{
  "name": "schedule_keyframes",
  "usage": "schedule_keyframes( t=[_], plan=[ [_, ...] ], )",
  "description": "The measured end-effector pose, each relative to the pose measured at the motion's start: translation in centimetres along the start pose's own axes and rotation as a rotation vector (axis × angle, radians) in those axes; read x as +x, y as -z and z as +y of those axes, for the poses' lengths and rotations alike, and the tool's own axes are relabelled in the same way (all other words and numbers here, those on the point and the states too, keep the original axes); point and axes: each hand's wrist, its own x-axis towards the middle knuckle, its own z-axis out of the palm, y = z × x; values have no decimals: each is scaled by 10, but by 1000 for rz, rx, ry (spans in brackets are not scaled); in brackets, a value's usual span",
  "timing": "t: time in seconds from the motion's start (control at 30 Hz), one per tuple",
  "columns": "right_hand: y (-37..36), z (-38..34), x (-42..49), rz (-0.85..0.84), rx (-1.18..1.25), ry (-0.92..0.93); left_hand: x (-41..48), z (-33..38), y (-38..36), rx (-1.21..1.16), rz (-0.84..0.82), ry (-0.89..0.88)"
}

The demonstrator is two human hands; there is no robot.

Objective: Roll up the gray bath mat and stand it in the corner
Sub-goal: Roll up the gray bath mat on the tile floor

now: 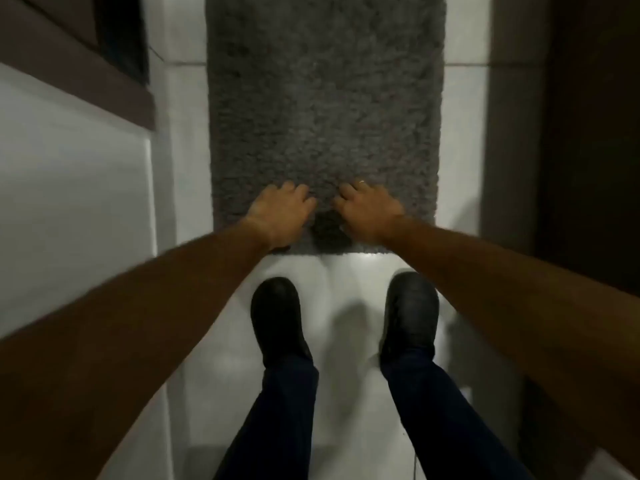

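Note:
The gray bath mat (325, 98) lies flat on the white tiled floor and stretches away from me, shaggy side up. Both my hands rest on its near edge, side by side. My left hand (277, 216) has its fingers curled down into the pile. My right hand (370, 213), with a ring on one finger, does the same a little to the right. Between the two hands the mat's edge bunches into a dark hump. The thumbs are hidden under the hands.
My two black shoes (277, 317) stand on the glossy white floor (346, 306) just short of the mat. A white wall with a dark brown trim (69, 74) runs along the left. A dark brown door or panel (588, 133) closes the right side.

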Motion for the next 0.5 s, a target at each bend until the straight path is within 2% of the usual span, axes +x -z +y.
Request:
schedule_keyframes(
  t=[0.07, 0.23, 0.33, 0.5],
  plan=[
    [-41, -5, 14, -16, -51, -14, 17, 6, -40, 68, -40, 22],
    [-137, -12, 28, -30, -82, -26, 41, 29, -146, 161, -21, 37],
    [-153, -15, 30, -57, -106, -42, 48, 30, -161, 213, 21, 48],
    [-151, -12, 35, 3, -129, -51, 54, 3, -151, 296, 244, -176]
  ],
)
